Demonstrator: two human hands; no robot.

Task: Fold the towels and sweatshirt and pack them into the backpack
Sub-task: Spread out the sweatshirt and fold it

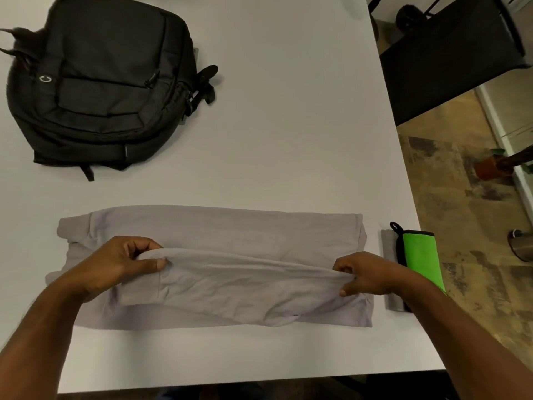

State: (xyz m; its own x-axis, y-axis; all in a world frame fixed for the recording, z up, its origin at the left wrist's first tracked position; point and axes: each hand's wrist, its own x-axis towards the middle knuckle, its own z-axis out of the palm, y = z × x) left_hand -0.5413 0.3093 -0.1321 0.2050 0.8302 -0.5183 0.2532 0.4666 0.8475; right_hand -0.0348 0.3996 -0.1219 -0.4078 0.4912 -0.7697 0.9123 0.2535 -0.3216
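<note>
Hidden and cut-off parts around the sweatshirt point(219, 272)

The left hand point(121, 264) and right hand point(366, 274) cover its lifted fold where they pinch it. Right of the sweatshirt, the right forearm hides the green towel point(418, 255) near end and the grey towel point(388, 246) beneath. Beyond it, the backpack point(98, 82) loses its top at the frame edge.

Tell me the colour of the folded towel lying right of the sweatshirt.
Bright green with black edging, atop a grey towel; the head view shows it.
</note>
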